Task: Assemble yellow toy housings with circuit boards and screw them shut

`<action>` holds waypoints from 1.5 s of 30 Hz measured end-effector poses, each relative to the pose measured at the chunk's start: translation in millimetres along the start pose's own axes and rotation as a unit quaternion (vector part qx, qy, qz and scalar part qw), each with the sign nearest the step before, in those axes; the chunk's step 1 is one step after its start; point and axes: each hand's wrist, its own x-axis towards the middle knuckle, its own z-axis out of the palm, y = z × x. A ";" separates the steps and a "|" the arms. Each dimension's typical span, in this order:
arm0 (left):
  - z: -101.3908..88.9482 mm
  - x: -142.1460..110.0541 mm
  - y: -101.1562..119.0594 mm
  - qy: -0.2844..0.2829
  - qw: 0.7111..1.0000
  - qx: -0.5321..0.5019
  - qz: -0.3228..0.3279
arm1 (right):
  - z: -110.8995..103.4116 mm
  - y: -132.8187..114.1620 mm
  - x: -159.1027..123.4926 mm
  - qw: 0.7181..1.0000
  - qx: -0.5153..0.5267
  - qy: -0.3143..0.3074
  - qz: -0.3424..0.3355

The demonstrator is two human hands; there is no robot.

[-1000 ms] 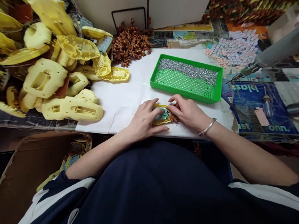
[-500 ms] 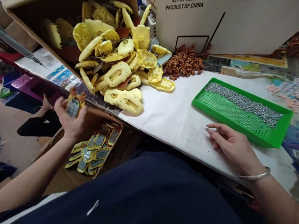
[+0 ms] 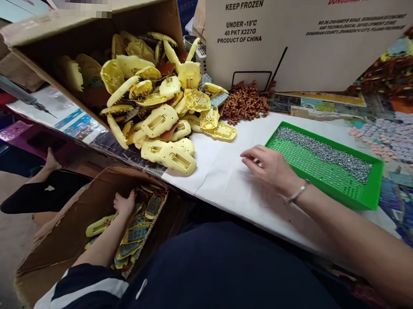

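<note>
My left hand [image 3: 123,204] is down inside the open cardboard box [image 3: 68,216] below the table edge, over a pile of assembled yellow toy pieces [image 3: 137,234] with grey button pads. Its thumb and fingers are apart, and no piece shows between them. My right hand [image 3: 266,167] hovers above the white table top [image 3: 222,174] with loosely stretched fingers, holding nothing. It lies between the heap of yellow plastic shells [image 3: 160,120] and the green perforated tray [image 3: 374,191] of small metal screws [image 3: 324,151].
A tipped carton [image 3: 96,19] spills the yellow shells onto the table. Small brown plastic parts [image 3: 245,103] lie against a large white carton [image 3: 302,53]. Pale pink and blue pieces [image 3: 397,137] are at the right. An electric screwdriver [image 3: 19,91] hangs at left; another person's leg [image 3: 42,187] shows beyond.
My left hand has moved from above the box's edge down into it, and the toy piece it held no longer shows in it. My right hand has moved left, away from the tray.
</note>
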 end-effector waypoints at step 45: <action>-26.7 -122.8 178.9 -0.022 0.632 -0.175 0.755 | -1.6 8.0 33.1 0.963 -0.169 -0.194 -0.076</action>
